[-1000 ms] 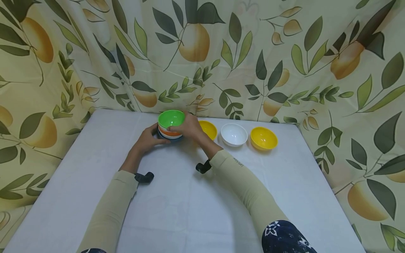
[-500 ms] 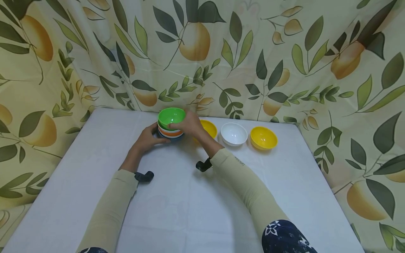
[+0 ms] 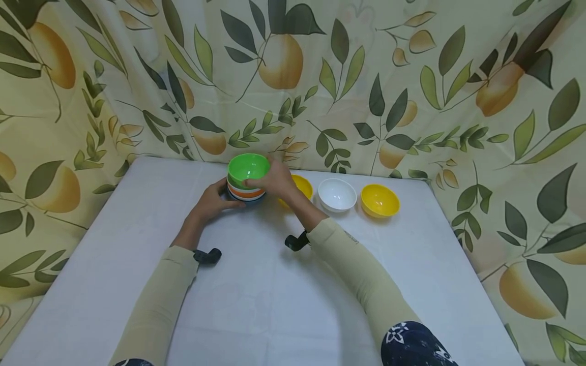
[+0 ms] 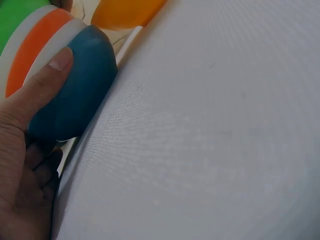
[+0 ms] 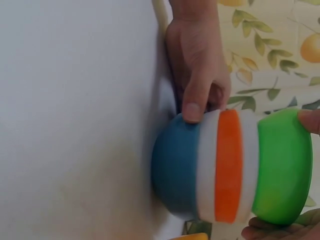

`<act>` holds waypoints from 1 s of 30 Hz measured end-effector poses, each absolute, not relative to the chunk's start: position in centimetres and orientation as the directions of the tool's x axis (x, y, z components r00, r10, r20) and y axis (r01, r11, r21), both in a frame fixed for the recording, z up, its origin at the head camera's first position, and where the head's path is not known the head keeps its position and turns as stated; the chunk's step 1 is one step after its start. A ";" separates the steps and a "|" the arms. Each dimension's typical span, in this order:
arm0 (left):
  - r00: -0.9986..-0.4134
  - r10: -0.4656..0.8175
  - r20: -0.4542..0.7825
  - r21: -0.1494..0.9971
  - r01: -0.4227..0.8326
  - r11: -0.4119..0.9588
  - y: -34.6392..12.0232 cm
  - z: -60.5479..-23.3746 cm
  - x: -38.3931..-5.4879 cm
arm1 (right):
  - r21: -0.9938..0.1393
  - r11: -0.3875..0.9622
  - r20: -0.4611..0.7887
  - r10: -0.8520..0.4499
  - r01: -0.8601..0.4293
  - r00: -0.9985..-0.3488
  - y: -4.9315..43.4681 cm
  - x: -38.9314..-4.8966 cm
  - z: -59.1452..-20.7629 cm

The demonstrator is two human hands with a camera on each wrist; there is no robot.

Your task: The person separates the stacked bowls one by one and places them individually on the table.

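A nested stack of bowls stands near the table's back edge, left of centre in the head view. Its lowest bowl is blue (image 4: 82,95); above it show a white rim (image 5: 207,165), an orange bowl (image 5: 228,165) and another white rim (image 5: 249,160). On top is a green bowl (image 3: 247,168), which rides high over the others. My left hand (image 3: 212,203) steadies the stack from the left, its thumb on the blue bowl and its other fingers partly hidden. From the right, my right hand (image 3: 276,180) grips the green bowl by its side, thumb toward me.
Right of the stack, a yellow bowl (image 3: 304,186) is partly covered by my right hand. A white bowl (image 3: 337,195) and another yellow bowl (image 3: 380,200) continue that row. A white cloth (image 3: 256,300) covers the table; a fruit-patterned curtain (image 3: 183,127) hangs behind.
The green bowl has risen slightly in my right hand, and it covers less of the orange and white bands below. My left hand keeps its place on the stack.
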State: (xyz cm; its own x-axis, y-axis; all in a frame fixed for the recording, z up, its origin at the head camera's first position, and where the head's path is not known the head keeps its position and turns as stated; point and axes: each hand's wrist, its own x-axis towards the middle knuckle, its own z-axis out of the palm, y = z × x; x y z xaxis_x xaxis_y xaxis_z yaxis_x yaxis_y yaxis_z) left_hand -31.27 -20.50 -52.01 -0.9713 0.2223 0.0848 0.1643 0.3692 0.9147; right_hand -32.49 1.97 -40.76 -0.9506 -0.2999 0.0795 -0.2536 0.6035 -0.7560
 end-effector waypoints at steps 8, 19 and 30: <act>-0.973 0.217 0.075 0.910 0.156 0.384 -20.5 -51.7 -31.1 | -0.759 0.603 0.078 -0.290 -0.246 -0.954 2.3 -31.1 -39.2; -0.974 0.217 0.069 0.912 0.150 0.383 -20.5 -52.5 -31.3 | -0.780 0.553 0.139 -0.304 -0.293 -0.942 3.9 -28.7 -38.8; -0.972 0.215 0.090 0.908 0.169 0.384 -20.5 -52.1 -31.3 | -0.787 0.519 0.189 -0.310 -0.333 -0.932 5.3 -27.2 -38.1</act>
State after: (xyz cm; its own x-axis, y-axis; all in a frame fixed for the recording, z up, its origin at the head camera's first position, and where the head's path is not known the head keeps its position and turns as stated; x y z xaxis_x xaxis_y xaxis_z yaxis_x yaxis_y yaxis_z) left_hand -31.29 -20.53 -52.12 -0.9724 0.2152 0.0900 0.1690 0.3836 0.9079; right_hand -27.16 5.31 -38.08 -0.9317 -0.3101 0.1892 -0.3326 0.5189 -0.7875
